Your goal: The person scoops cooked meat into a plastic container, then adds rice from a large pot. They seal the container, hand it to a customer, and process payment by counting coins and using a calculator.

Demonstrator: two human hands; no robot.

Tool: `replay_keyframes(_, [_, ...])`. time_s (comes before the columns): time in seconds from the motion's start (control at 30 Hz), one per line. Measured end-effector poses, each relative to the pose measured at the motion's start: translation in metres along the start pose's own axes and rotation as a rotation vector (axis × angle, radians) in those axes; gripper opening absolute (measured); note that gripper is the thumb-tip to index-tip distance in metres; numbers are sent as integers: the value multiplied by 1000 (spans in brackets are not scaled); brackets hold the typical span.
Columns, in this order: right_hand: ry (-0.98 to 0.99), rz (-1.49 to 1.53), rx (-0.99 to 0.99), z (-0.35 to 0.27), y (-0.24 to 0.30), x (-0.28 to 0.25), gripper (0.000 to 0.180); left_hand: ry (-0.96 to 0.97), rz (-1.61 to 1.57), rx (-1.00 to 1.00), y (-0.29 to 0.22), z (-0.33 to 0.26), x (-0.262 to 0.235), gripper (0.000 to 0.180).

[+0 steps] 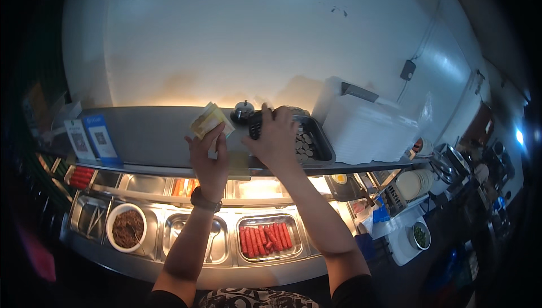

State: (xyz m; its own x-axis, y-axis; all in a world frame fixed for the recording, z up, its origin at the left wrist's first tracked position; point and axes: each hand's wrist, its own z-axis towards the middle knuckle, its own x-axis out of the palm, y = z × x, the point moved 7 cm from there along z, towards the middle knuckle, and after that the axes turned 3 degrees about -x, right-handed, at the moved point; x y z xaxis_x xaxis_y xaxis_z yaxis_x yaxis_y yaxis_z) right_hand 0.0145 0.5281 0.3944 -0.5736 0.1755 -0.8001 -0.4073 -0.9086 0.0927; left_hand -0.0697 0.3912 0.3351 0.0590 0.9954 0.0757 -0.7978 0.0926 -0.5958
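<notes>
Several folded banknotes (208, 120) are pinched between the thumb and fingers of the left hand (208, 158), held up above the shelf (152, 133). The right hand (276, 138) reaches over the left part of a black tray (327, 147), its fingers bent downward and partly spread; whether they have hold of anything, I cannot tell, as the fingertips are blurred and overlap dark things there. Loose coins (305, 147) lie in the tray, to the right of that hand.

The step in hand looks like handling money at the tray. The next move seems to call for a steady pinch on the notes and careful fingers among whatever lies in the tray.

Just left of the tray is a call bell (243, 111); right of it, a stack of translucent containers (364, 130). Two printed stands (100, 138) lean at the shelf's far left. Below, red sausages (264, 239) and a white pot (110, 230) of brown food sit under warm light.
</notes>
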Motion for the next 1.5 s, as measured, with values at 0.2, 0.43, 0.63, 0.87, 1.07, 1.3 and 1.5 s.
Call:
replay_keyframes(0.2, [-25,-184,-25,-13,-7,18,64,76,-45,3,-10,1,14,33])
replay_keyframes(0.43, [-374,501,-211,-74,-71,-116,19,175,148,120,-13,-1,18,48])
replay_keyframes(0.63, [-597,688,-105,-143,-173,-175,30,167,369,31,-12,-4,27,47])
replay_keyframes(0.87, [-21,947,-101,-132,-205,-113,20,73,426,-144,-8,-3,6,42])
replay_keyframes(1.07, [131,606,-305,-32,-136,-73,10,105,474,-203,-5,-2,16,45])
replay_keyframes(1.3, [285,-30,-365,18,-122,18,22,194,263,-215,-5,-1,17,46])
replay_keyframes(1.5, [460,-169,-295,25,-115,30,37,313,205,-266,-4,-4,15,48])
